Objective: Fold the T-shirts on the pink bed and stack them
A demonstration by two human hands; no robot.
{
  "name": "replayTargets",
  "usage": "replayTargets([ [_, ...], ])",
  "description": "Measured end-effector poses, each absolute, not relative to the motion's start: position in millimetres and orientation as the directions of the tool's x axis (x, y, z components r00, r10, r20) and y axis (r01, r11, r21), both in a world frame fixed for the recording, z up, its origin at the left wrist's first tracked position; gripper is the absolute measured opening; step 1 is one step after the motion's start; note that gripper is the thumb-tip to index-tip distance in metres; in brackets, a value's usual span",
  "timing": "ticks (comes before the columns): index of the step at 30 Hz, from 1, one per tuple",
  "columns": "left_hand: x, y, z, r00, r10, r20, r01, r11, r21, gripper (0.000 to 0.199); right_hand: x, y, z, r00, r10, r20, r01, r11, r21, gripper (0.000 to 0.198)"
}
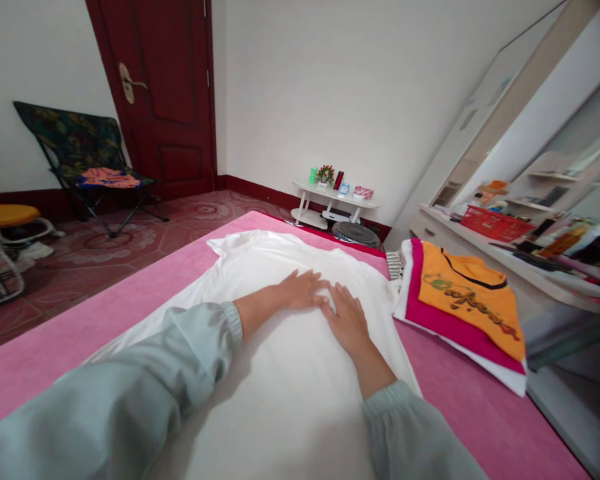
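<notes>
Head view: two bare hands are resting on a white shirt (280,393), which is lying spread on a pink bed (455,397) and running down past 6 o'clock. Taking the hands as the clock's centre, the left hand (300,291) is reaching in from 8 o'clock and the right hand (349,319) from 5 o'clock, both lying palm down. The fingers of each are spreading slightly apart, gripping nothing, and the tips of the two hands are meeting or nearly so.

One sleeve (218,247) of the shirt is pointing to 10 o'clock, looking rumpled. At 3 o'clock a pile (465,310) of clothes is sitting near the bed's edge, a yellow top (443,270) uppermost. A small table (343,195) is standing beyond at 12 o'clock.

Judging the risks: hands sliding under heavy pressure could be dragging creases into the soft cloth, and loose cuffs (233,323) could be rucking it. Shirt and pile are lying so close that I cannot tell whether they are touching; if cloth is lying trapped there, a tug toward 9 o'clock could be pulling the pile askew.
</notes>
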State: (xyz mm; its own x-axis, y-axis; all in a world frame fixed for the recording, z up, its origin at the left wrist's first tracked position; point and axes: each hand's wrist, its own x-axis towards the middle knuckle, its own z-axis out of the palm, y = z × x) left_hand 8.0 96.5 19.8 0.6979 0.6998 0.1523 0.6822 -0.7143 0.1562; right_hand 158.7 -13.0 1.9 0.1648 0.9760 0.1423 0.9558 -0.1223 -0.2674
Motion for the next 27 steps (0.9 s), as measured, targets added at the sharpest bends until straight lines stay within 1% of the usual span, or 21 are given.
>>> replayTargets([
  [1,9.6,98.2,15.0,0.720,0.680,0.135,0.661,-0.732,0.163,0.062,159.4,-13.2,2.0,0.164,0.976,0.141,0.954,-0.121,-0.274,0.054],
  [2,6.2,104.4,11.5,0.716,0.688,0.115,0.669,-0.724,0.167,0.063,160.0,-13.3,2.2,0.165,0.976,0.142,0.952,-0.120,-0.280,0.053],
  [4,-12.2,126.8,8.6,0.639,0.765,0.084,0.747,-0.642,0.171,0.066,161.0,-13.5,2.3,0.167,0.975,0.144,0.949,-0.120,-0.292,0.053],
  [7,-47.6,161.7,10.0,0.479,0.875,0.071,0.860,-0.484,0.163,0.063,161.7,-12.9,2.3,0.168,0.975,0.144,0.946,-0.119,-0.302,0.052],
  [9,-60.6,169.3,10.3,0.403,0.913,0.067,0.900,-0.408,0.152,0.062,161.5,-12.1,2.0,0.169,0.976,0.140,0.945,-0.120,-0.304,0.052],
  [12,-57.5,150.5,6.3,0.342,0.937,0.075,0.927,-0.349,0.135,0.065,160.7,-10.8,1.5,0.171,0.975,0.141,0.946,-0.123,-0.300,0.052],
  [14,-50.6,124.7,2.2,0.355,0.931,0.082,0.923,-0.363,0.126,0.071,160.4,-10.5,1.1,0.171,0.975,0.143,0.947,-0.123,-0.297,0.051],
  [17,-55.6,85.2,-0.6,0.484,0.870,0.093,0.862,-0.493,0.120,0.077,161.4,-10.9,0.3,0.167,0.974,0.153,0.948,-0.116,-0.298,0.051],
  [20,-87.9,60.8,4.2,0.656,0.747,0.104,0.736,-0.665,0.130,0.071,163.7,-11.1,-0.9,0.158,0.973,0.168,0.948,-0.101,-0.303,0.049],
  [22,-117.9,52.2,9.9,0.724,0.683,0.095,0.670,-0.729,0.138,0.063,165.1,-10.8,-1.8,0.152,0.973,0.174,0.948,-0.093,-0.305,0.048],
  [24,-145.9,42.6,15.4,0.739,0.669,0.080,0.657,-0.742,0.135,0.057,165.9,-10.4,-2.5,0.148,0.973,0.178,0.947,-0.088,-0.308,0.047],
  [27,-173.6,14.4,20.9,0.719,0.692,0.065,0.684,-0.721,0.115,0.060,165.7,-10.4,-2.5,0.149,0.972,0.181,0.946,-0.086,-0.313,0.047],
])
